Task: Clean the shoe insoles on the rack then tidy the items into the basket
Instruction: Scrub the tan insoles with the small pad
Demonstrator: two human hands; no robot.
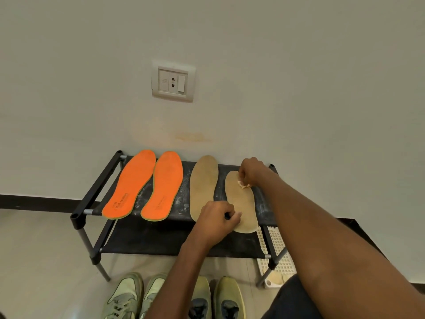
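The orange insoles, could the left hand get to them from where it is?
Probably yes. The left hand holds the tan insole; the orange insoles lie uncovered to its left, with only another tan insole between.

Pretty clearly a home, most likely an entryway or hallway corner. A low black shoe rack is set against a plain painted wall, with a household socket plate mounted at 12 o'clock above it. Pale tiled floor and a dark skirting strip are seen at 9 o'clock. Two pairs of worn sneakers are lined up at 6 o'clock, and a white plastic basket is tucked by the rack at 4 o'clock.
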